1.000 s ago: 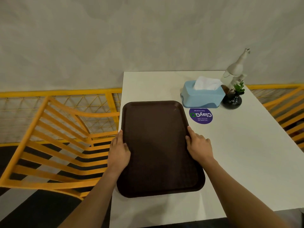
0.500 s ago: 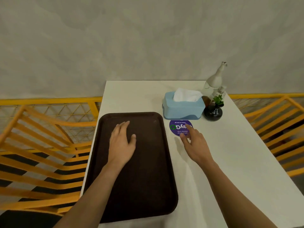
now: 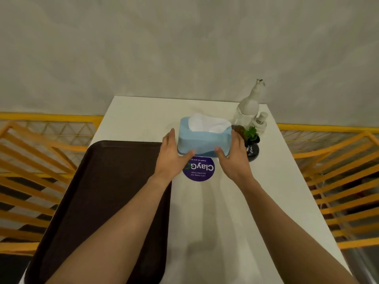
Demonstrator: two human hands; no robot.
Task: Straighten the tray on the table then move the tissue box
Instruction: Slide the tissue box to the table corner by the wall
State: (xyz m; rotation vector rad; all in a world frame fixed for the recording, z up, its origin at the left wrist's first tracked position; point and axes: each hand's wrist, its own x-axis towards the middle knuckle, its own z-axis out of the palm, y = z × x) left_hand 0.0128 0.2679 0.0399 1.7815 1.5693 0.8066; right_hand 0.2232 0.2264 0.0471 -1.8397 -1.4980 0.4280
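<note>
Though seemingly lifted, tissue box [image 3: 203, 138] crosswise between left hand [image 3: 171, 158], right hand [image 3: 233, 158].

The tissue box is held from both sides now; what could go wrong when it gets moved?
The right hand sits close against the small potted plant, with the white bottle just behind, so a sideways move might knock either over. The tissue box could slip if the left hand loosens. The loose tissue might snag and pull out.
</note>
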